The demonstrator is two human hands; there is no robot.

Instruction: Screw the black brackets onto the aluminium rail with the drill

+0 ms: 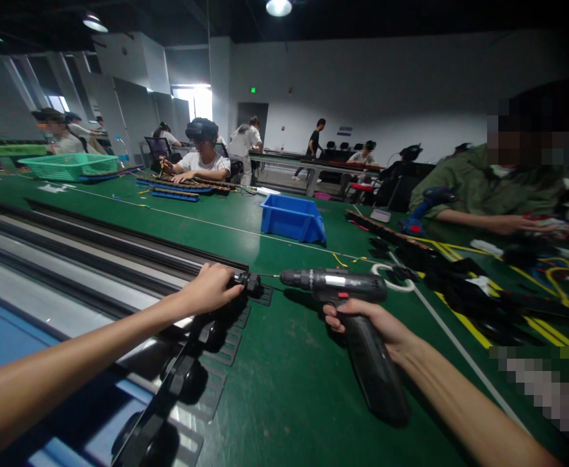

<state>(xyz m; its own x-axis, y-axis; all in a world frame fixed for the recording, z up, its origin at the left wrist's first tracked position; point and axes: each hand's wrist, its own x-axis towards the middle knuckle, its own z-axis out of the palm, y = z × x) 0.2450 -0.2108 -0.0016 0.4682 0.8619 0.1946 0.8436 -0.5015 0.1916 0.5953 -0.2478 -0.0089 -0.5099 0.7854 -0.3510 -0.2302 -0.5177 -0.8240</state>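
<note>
My right hand (366,321) is wrapped round the handle of a black cordless drill (347,285), which points left. Its long thin bit (268,275) reaches a black end fitting (252,283) at the far corner of a set of long panels (94,272) with black edges. Closed over that same corner, my left hand (211,285) grips the end fitting with thumb and fingers. More black fittings (191,379) run along the panel ends towards me, with flat slotted plates (226,347) sticking out beside them. Whether the bit sits in a screw is too small to tell.
On the green table (274,389) stands a blue bin (291,217), and a green basket (70,167) is at the far left. Cables and black strips (440,285) lie to the right, near a co-worker in a green sleeve (459,181). Another person sits across the table.
</note>
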